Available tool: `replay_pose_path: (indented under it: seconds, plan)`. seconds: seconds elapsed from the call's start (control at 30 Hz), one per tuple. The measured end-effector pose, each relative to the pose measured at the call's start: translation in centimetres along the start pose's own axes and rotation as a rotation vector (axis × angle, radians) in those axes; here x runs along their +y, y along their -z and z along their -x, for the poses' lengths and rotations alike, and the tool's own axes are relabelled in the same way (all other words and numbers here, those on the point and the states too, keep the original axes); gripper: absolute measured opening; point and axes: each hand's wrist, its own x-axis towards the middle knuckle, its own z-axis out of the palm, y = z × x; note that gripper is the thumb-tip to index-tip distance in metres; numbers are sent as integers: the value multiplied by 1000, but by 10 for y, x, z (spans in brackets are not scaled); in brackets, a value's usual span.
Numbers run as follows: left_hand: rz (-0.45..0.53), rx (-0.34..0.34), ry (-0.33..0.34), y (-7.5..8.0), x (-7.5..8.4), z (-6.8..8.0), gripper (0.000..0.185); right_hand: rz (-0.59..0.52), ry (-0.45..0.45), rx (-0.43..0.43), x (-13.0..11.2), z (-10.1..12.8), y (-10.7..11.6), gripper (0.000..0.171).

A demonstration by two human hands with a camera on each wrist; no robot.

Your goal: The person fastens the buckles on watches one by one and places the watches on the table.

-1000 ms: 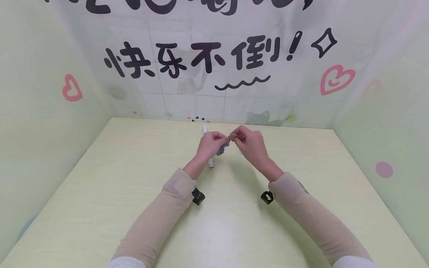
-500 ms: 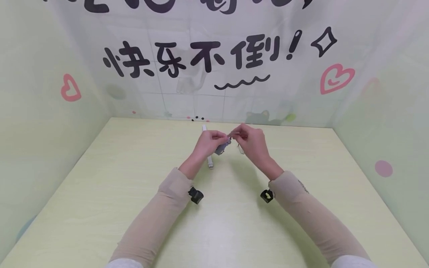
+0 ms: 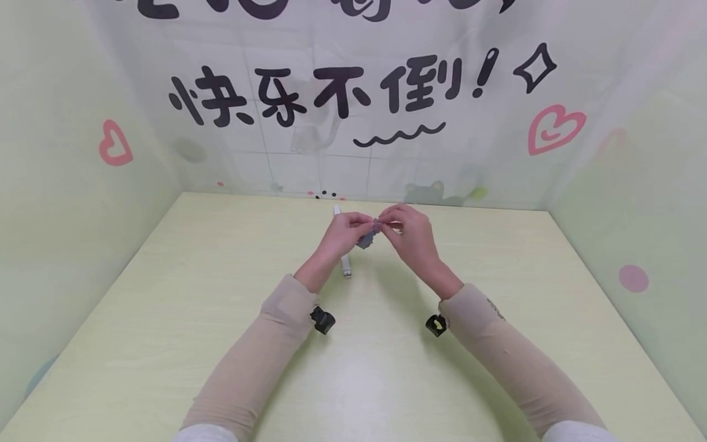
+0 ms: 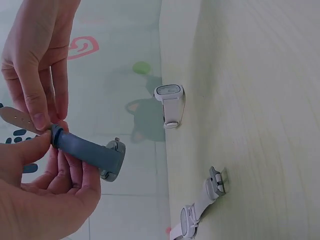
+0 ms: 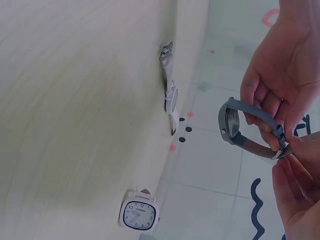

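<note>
A grey-blue wristwatch [image 3: 367, 239] hangs above the table between both hands. My left hand [image 3: 360, 225] holds its strap from below with thumb and curled fingers. My right hand [image 3: 386, 223] pinches the strap's end by the keeper loop. In the left wrist view the grey watch [image 4: 89, 151] sticks out to the right of the left hand [image 4: 57, 157], with the right hand [image 4: 47, 117] above it. The right wrist view shows the grey watch [image 5: 239, 130] curved into a loop, with the left hand [image 5: 270, 80] above and the right hand [image 5: 292, 165] below.
A white watch [image 3: 345, 260] lies stretched out flat on the pale green table [image 3: 221, 307] under the left hand. A second white watch with a square face [image 5: 140, 215] stands on the table near the back wall. Printed walls close in the table on three sides.
Both hands have drifted slightly back and closer together. The grey watch has risen a little with them, and both hands still hold it.
</note>
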Motion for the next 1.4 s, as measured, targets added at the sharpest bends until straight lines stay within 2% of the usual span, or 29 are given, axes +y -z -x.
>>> replay_pose_path:
  seconds: [0.1,0.17,0.33,0.4,0.53,0.73,0.87,1.03,1.2,1.4]
  plan:
    - [-33,-21,-36,-1,-1,1,31,-57,-39,13,1,-2,1,6]
    - [-67,-9,-71,-2,-2,2,32,-90,-66,18,2,-3,3,6]
    - [-163,107,-147,-1,-1,6,25,-124,-118,11,3,-4,4,9]
    - [-201,127,-166,1,-1,7,24,-132,-132,2,3,-4,5,11]
    - [-271,118,-204,4,-2,8,20,-201,-101,-19,4,-4,5,18]
    - [-291,83,-206,7,1,9,23,-266,-50,-20,5,-5,6,21]
    - [-241,56,-203,10,3,9,28,-295,-48,-6,6,-5,7,24]
    - [-98,19,-187,11,2,8,29,-339,-61,11,5,-5,8,29]
    - [13,-15,-171,12,3,7,27,-361,-46,19,4,-5,8,24]
    - [108,-22,-129,13,5,8,27,-423,-35,10,7,-5,8,18]
